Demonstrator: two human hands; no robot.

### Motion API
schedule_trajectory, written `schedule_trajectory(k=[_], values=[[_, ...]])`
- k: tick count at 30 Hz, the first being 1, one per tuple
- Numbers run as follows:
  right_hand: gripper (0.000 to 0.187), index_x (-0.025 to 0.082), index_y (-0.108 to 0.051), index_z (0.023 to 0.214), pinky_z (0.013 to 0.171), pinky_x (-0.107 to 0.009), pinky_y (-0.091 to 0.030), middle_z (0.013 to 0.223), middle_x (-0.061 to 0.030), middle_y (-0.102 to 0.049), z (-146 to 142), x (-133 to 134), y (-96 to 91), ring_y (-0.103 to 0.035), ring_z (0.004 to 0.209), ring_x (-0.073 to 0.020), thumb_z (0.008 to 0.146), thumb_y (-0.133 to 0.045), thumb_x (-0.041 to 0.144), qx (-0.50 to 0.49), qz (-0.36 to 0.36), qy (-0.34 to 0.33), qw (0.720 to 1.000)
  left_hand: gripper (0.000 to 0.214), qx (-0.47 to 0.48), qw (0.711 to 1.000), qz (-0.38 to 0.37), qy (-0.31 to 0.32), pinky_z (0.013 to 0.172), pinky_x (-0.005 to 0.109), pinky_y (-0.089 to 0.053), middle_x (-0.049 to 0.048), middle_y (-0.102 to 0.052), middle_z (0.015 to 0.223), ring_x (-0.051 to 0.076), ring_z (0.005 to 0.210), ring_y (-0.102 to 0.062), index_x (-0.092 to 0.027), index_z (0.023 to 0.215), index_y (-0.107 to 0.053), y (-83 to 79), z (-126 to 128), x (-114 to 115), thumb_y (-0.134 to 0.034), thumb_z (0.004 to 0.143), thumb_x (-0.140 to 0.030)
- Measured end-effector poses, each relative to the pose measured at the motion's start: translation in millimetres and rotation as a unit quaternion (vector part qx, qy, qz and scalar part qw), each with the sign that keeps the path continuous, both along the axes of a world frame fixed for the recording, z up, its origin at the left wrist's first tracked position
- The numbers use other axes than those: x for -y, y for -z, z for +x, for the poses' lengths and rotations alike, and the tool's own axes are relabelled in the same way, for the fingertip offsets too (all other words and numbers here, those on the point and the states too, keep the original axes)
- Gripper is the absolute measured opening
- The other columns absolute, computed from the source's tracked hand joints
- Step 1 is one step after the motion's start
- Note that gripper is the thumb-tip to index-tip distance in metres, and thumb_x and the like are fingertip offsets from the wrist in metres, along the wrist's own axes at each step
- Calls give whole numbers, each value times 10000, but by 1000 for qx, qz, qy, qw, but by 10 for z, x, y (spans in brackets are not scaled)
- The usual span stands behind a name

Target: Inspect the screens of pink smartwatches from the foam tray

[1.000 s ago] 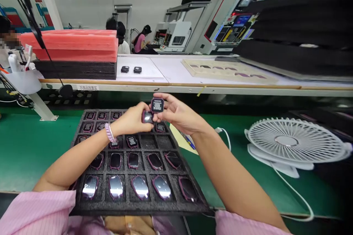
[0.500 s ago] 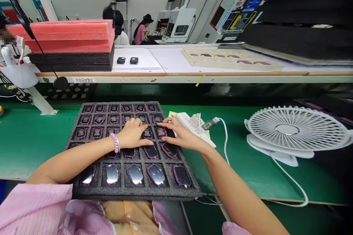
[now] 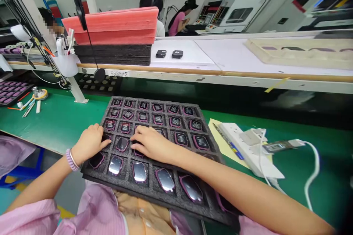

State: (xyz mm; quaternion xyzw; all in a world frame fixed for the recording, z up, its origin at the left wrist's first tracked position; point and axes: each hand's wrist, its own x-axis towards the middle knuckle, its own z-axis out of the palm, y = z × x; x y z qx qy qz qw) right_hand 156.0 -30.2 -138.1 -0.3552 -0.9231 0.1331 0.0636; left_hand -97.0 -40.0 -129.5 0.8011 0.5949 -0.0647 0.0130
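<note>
A grey foam tray with rows of pocketed, purple-rimmed smartwatch bodies lies at the front edge of the bench, tilted in view. Many screens in the far rows are lit with white text; those in the near row look dark and reflective. My left hand, with a coiled band at the wrist, rests at the tray's left edge, thumb stretched over a smartwatch body there. Over the middle of the tray, my right hand has its fingers apart, the tips by a partly covered smartwatch body. Neither hand lifts anything.
Right of the tray lies a white power strip with a plugged-in cable. A shelf crosses behind, bearing pink foam sheets and two small black pieces. Small tools lie at left. People sit beyond.
My left hand has moved from the tray's middle to its left edge. My right hand has gone from the right side to the middle. The view has turned left.
</note>
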Motion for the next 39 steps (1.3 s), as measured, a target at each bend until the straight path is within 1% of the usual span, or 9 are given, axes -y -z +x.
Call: schedule_trajectory(k=[5,8,11,15,18,21,23,31,39], values=[[376,63,-699,992,873,-436,-456,1013,-165,-615,-522,10,24,-588,985,-335,964,-770,432,93,65,20,993,263,70,997,23,-21,877,422,-498,139,-589,963,310,951,-596,-109,903,-631,162,-43,92,-653,863,-368],[259,136,-630,882,799,-359,-444,978,-92,-600,-518,-32,38,-578,938,-285,854,-860,251,-4,42,20,999,189,172,983,35,-53,786,374,-495,90,-630,915,268,872,-616,-150,922,-620,32,-58,51,-634,840,-319],[265,185,-473,734,660,-275,-393,760,6,-532,-355,-111,2,-553,732,-193,807,-672,28,-155,-32,30,987,228,405,914,2,-8,718,293,-477,44,-648,915,184,798,-611,-173,998,-590,-216,-1,-33,-630,827,-320],[174,194,-506,955,527,-234,-371,749,30,-576,-39,-245,-102,-549,556,-149,857,-637,254,-369,-306,69,875,312,647,744,-146,77,652,235,-454,32,-594,911,113,728,-557,-157,1048,-541,-478,333,-227,-626,826,-359],[453,170,-572,1136,516,-229,-402,809,-1,-617,188,-317,-143,-570,558,-136,835,-779,438,-484,-432,108,753,277,692,680,-235,55,545,208,-370,1,-548,833,73,604,-467,-161,1014,-507,-509,715,-399,-606,842,-355],[538,170,-628,1185,641,-255,-505,858,-31,-657,370,-328,-110,-644,685,-162,790,-886,429,-567,-467,131,665,246,693,684,-224,33,607,217,-401,7,-556,878,85,675,-497,-162,1052,-526,-422,1035,-532,-597,840,-265],[539,195,-634,1229,765,-290,-547,939,-49,-680,460,-308,-61,-683,806,-188,807,-898,402,-593,-467,132,642,246,681,710,-178,32,766,251,-452,33,-578,972,120,844,-550,-156,1069,-549,-328,1153,-583,-589,829,-198],[515,218,-616,1286,807,-313,-557,992,-54,-675,587,-208,63,-690,848,-197,870,-877,372,-622,-453,93,632,383,583,808,-71,54,801,321,-457,60,-597,1034,190,917,-551,-176,1196,-508,-61,1122,-522,-554,823,-248],[529,234,-614,1287,745,-303,-525,954,-38,-654,571,-169,134,-658,772,-185,861,-884,395,-628,-486,68,604,423,584,809,-73,10,636,258,-434,28,-576,910,144,730,-523,-178,1206,-508,-26,1137,-448,-568,798,-268]])
